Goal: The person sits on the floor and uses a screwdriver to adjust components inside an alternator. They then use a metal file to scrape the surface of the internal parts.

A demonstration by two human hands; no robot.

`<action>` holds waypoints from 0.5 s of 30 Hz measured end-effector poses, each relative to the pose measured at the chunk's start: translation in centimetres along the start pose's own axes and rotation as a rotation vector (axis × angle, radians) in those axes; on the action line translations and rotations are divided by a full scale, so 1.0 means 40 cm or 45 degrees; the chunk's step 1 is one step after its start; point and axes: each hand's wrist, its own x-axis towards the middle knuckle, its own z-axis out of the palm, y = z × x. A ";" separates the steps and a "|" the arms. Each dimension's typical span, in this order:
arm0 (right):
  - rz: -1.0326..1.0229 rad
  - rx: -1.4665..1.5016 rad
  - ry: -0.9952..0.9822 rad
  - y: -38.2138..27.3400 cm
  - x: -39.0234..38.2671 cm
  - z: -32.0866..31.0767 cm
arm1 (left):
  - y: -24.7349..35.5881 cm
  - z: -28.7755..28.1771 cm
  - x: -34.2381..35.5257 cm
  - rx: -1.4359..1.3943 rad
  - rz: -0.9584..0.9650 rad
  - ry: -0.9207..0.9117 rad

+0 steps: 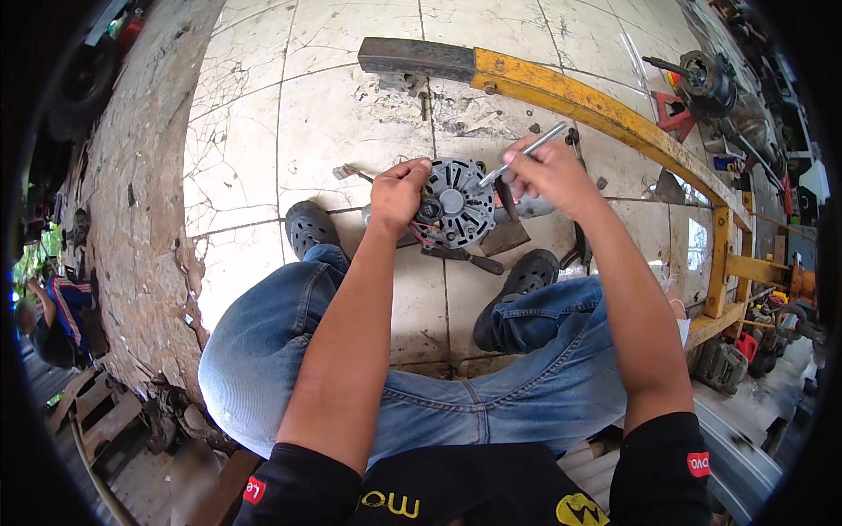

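One metal rod [544, 140] | axis diagonal | tip lower left, at round housing [452, 202]

Round housing [453, 202]: grey metal, its face turned up toward you, narrow slots fanning out around a plain round hub.
Fittings on the housing: a dark round piece [430, 209] sits left of the hub; a red wire [422, 235] shows by the lower left rim.
Housing's place: over the tiled floor [351, 149], your left hand [399, 195] gripping its upper left rim.
Metal rod [545, 140]: slim, straight, silvery, slanted through your right hand [551, 175], lower end at the face's upper right; you can't tell whether the tip touches.
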 end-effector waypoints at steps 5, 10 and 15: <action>-0.050 -0.083 -0.257 0.015 0.022 0.011 | -0.005 -0.006 0.005 -0.002 -0.008 0.002; -0.236 -0.300 -0.225 0.013 0.018 0.020 | -0.012 -0.013 0.013 -0.018 0.000 -0.022; -0.311 -0.313 0.279 0.036 0.017 0.007 | -0.008 -0.014 0.006 -0.047 0.012 -0.068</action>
